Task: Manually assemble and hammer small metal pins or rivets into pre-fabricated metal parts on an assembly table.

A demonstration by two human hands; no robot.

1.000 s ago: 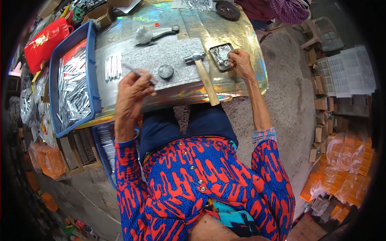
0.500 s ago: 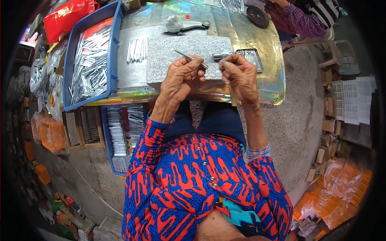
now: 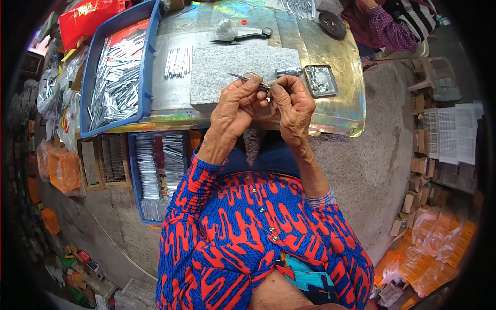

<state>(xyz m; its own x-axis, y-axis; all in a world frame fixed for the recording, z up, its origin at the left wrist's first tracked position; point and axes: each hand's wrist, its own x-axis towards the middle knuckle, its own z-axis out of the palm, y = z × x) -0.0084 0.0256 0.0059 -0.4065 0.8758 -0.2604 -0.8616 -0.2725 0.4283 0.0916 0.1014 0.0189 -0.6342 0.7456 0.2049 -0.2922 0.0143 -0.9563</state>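
My left hand (image 3: 233, 107) is closed in a pinch round a slim metal rod (image 3: 238, 77), whose pointed end sticks out to the upper left. My right hand (image 3: 293, 107) has its thumb and fingers pressed together at the rod's other end. What those fingertips hold is too small and too covered to make out. Both hands meet over the near edge of a grey speckled stone block (image 3: 217, 67). Just beyond my right fingers, a shiny metal piece (image 3: 287, 72) like a hammer head lies on the block.
Many metal strips fill a blue tray (image 3: 148, 77) at left. A row of strips (image 3: 178, 62) lies beside the block. Small parts sit in a dark tin (image 3: 336, 85) at right. Behind are a black-handled tool (image 3: 252, 36) and a round dark dish (image 3: 332, 25). Another person's sleeve (image 3: 398, 28) shows far right.
My right hand has moved left and in from beside the metal piece to the rod's end, so the hands now touch or nearly touch. My left hand still holds the rod.
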